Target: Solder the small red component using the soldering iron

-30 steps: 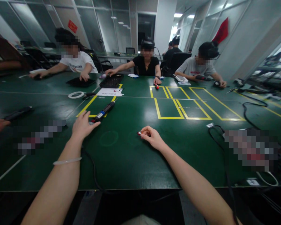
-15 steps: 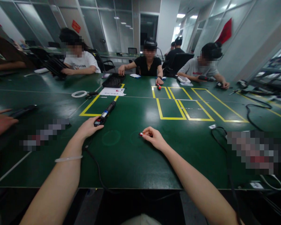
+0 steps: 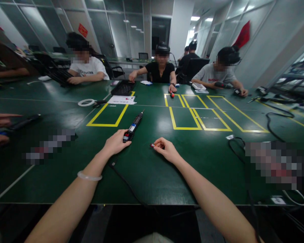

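My left hand point(image 3: 116, 141) is closed round the rear end of a black electric screwdriver point(image 3: 133, 126), whose thin tip points forward and to the right, away from me. A black cable trails from beneath that hand toward the table's near edge. To the right, my right hand point(image 3: 166, 148) pinches a small red and white piece point(image 3: 152, 145) between thumb and fingers, just above or on the green table point(image 3: 142, 175). The two hands are apart, and the screwdriver does not touch the small piece.
Yellow tape frames point(image 3: 187, 128) mark the table ahead. A black tray point(image 3: 123, 87), a white paper point(image 3: 121, 100) and a coiled white cable point(image 3: 86, 102) lie front left. Black cables point(image 3: 239, 153) run at right. Several people sit around; another person's hands point(image 3: 0, 126) show at far left.
My left hand has moved right with the screwdriver, closer to my right hand, which has stayed nearly still. The other person's hands at far left have shifted.
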